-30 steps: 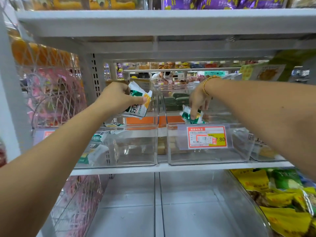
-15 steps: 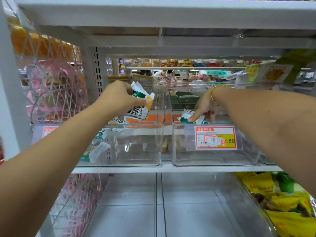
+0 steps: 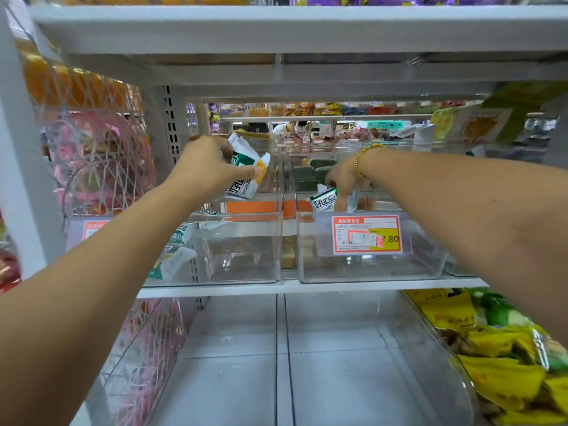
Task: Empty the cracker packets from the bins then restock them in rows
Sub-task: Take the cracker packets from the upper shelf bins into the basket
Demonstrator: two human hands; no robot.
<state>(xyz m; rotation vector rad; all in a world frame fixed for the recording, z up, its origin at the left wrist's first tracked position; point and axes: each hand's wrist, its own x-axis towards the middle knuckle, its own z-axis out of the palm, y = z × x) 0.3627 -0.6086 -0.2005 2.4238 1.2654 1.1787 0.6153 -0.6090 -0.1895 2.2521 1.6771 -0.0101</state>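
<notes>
Two clear plastic bins stand side by side on the middle shelf: a left bin [image 3: 246, 272] and a right bin [image 3: 424, 265] with a red and yellow price tag [image 3: 367, 235]. My left hand [image 3: 206, 167] is shut on a white and green cracker packet [image 3: 246, 176], held above the left bin. My right hand [image 3: 341, 179] reaches down into the right bin and pinches another cracker packet [image 3: 322, 202] by its top, just behind the bin's front wall. More packets [image 3: 175, 256] lie at the left end of the left bin, partly hidden by my left forearm.
A white shelf board [image 3: 276, 29] hangs close overhead. A shelf upright [image 3: 167, 133] and a wire rack of pink goods [image 3: 98, 161] stand at the left. Below, a large clear bin [image 3: 307, 364] sits beside yellow and green snack bags [image 3: 498, 348]. Green packs [image 3: 319, 170] lie behind the right bin.
My right hand has lifted and turned its packet so its printed face stands upright at the bin's front. My left hand keeps its packet at about the same spot. The view has moved closer.
</notes>
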